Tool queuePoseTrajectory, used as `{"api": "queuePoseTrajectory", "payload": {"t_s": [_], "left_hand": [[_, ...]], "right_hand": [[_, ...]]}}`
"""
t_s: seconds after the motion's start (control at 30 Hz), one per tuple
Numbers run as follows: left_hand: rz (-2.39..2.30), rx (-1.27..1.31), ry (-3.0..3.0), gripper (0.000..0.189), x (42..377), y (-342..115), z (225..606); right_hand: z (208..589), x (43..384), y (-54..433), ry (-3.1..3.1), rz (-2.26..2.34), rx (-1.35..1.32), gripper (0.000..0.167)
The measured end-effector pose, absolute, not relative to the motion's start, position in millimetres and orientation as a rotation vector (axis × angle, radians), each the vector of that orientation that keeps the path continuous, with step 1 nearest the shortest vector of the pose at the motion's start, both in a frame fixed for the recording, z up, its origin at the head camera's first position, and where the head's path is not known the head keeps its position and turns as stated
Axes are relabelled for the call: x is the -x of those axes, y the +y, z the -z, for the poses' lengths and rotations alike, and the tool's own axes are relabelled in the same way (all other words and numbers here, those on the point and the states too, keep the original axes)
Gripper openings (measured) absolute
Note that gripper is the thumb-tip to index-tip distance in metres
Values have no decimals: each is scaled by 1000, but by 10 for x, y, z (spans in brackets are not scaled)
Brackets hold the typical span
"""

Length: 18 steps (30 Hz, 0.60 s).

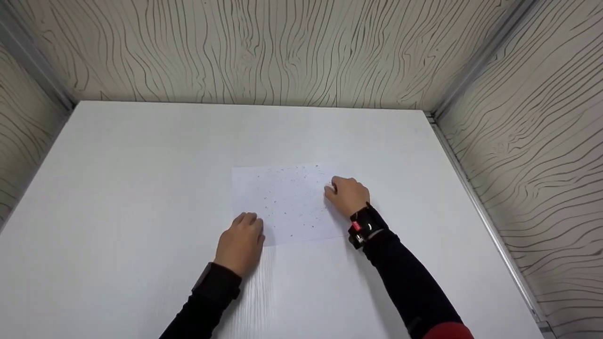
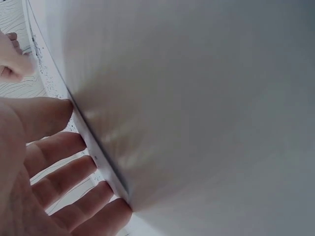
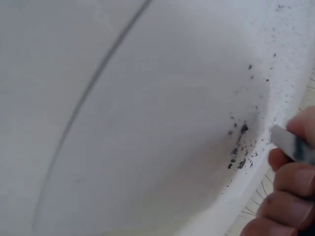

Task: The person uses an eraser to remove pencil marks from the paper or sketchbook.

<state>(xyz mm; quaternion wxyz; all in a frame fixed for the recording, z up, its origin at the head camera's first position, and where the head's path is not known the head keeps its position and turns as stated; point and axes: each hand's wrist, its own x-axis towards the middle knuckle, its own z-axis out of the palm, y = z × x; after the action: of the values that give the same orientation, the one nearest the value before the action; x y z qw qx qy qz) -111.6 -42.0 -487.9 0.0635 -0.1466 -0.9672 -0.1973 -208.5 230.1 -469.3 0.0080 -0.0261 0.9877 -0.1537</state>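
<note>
A sheet of white paper lies on the white table, scattered with dark eraser crumbs. My right hand is over the sheet's right part, holding an eraser between thumb and fingers. In the right wrist view the eraser shows a white end and a dark sleeve, with crumbs thick beside it; the head view mostly hides it behind the hand. My left hand rests at the paper's lower left corner. Its extended fingers press their tips along the paper in the left wrist view.
The white table extends around the sheet on all sides. Wood-grain panels stand behind it and at both sides, with a metal rail along the right edge. Both wrists carry black bands.
</note>
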Motion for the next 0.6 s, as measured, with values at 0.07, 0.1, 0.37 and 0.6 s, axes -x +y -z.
{"api": "queuePoseTrajectory", "payload": {"t_s": [0.07, 0.1, 0.37, 0.6], "left_hand": [[597, 445, -2919, 22, 1115, -417, 4888], [596, 445, -2921, 22, 1115, -416, 4892], [601, 470, -2908, 20, 1119, -428, 4903], [598, 481, -2896, 19, 1111, -422, 4907]], "right_hand": [[4685, 2074, 2341, 3079, 573, 74, 33], [4671, 2067, 2360, 3061, 629, 74, 33], [4556, 2121, 2679, 2901, 851, 66, 33], [4539, 2142, 3265, 2868, 821, -137, 45]]}}
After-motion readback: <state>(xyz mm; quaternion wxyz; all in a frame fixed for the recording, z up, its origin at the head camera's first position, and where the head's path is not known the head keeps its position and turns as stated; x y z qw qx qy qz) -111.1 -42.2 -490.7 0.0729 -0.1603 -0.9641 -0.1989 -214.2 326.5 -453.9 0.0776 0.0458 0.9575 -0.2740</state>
